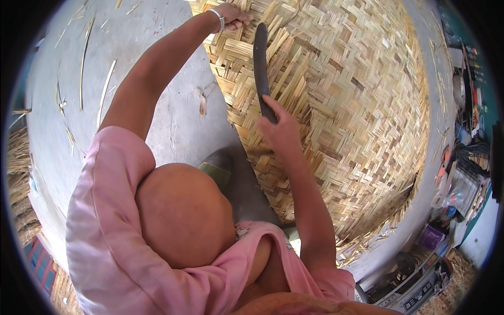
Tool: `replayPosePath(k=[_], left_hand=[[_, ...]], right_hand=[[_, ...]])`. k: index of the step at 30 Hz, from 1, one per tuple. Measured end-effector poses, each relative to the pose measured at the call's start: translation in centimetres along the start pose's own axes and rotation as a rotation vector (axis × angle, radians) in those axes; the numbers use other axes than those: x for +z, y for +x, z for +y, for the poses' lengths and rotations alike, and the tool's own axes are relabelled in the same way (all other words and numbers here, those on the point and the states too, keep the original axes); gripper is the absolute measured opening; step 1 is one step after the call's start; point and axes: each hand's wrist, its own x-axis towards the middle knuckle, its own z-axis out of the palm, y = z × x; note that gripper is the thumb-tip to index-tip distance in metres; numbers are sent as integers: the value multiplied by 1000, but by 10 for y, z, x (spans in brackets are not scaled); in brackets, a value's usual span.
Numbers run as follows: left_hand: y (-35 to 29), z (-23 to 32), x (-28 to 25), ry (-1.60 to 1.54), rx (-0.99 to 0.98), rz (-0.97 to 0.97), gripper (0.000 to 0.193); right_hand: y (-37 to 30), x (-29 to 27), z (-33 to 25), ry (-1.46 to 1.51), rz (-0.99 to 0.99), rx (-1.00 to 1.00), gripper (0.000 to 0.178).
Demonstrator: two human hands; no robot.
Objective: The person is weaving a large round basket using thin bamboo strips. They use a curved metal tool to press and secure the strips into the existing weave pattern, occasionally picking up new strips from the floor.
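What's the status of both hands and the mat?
Left hand pressing woven bamboo mat. Right hand gripping dark blade on the weave. Nothing blocking.

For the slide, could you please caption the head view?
Right hand grips a dark curved blade over a woven bamboo mat; left hand presses the mat's edge.

under my left hand (231,17) the woven bamboo mat (341,105) looks dry, rough and matt; my right hand (281,128) grips a dark, dull blade (260,63); the concrete floor (173,121) is grey and gritty.
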Motion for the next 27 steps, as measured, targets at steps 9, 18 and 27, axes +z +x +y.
replayPosePath(k=[9, 18, 27], left_hand=[[45, -24, 10, 78, 78, 182, 19], [33, -13, 1, -259, 41, -303, 14], [33, 1, 18, -115, -86, -188, 16]], right_hand=[[54, 6, -36, 438, -17, 19, 57], [29, -1, -21, 601, -43, 98, 56], [26, -1, -25, 614, -43, 92, 55]])
